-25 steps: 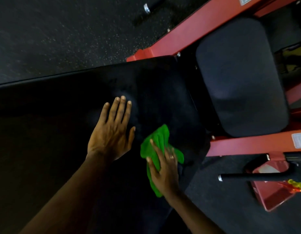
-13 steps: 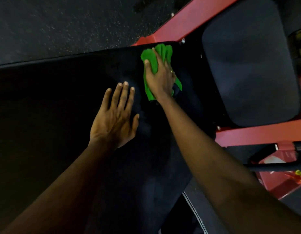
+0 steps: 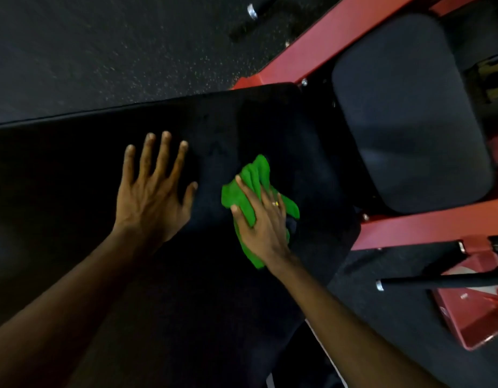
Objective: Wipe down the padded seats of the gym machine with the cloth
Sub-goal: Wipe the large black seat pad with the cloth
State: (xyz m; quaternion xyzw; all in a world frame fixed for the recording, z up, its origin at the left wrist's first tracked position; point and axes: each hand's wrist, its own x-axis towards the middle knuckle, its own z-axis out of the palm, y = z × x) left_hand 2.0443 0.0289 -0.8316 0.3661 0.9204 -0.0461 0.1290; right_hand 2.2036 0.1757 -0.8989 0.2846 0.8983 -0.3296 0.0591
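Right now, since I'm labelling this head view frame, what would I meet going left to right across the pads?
left hand, flat on the long pad → green cloth, pressed under the right hand → smaller seat pad

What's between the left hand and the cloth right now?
Only a bare strip of the black pad, as the head view shows. The left hand lies flat on it, apart from the cloth.

Green cloth [image 3: 250, 189]; black pad [image 3: 228, 130]; red frame [image 3: 410, 231]
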